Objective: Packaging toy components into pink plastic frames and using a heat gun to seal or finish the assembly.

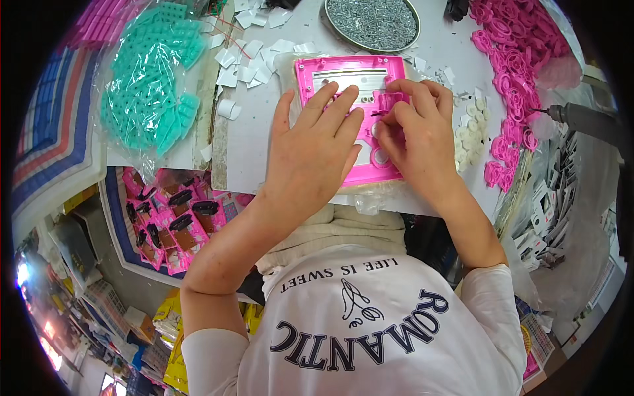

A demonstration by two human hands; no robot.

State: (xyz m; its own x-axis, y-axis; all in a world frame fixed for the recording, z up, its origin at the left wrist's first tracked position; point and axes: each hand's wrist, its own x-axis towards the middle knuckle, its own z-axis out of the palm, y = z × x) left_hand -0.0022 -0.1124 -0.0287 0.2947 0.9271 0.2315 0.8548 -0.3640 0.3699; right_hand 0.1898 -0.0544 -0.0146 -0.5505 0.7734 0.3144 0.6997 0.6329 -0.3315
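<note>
A pink plastic housing [371,175] with ribs, posts and a ring-shaped opening lies on the table in front of me. My left hand [309,153] rests over its left part, fingers spread out and holding nothing. Over the housing's right side, my right hand [421,129] has its thumb and fingers pinched together near a small recess. A tiny dark piece shows by those fingertips, too small to name, and the fingers hide most of it. Under the housing, a clear plastic sheet [367,201] sticks out at the near edge.
A round tray of small screws [373,25] stands behind the housing. White paper pieces [254,61] lie left of it, then a bag of teal parts [150,86]. Whitish discs [470,140], pink rings [512,99] and a grey powered screwdriver [581,120] are at right. Pink assemblies [177,228] sit lower left.
</note>
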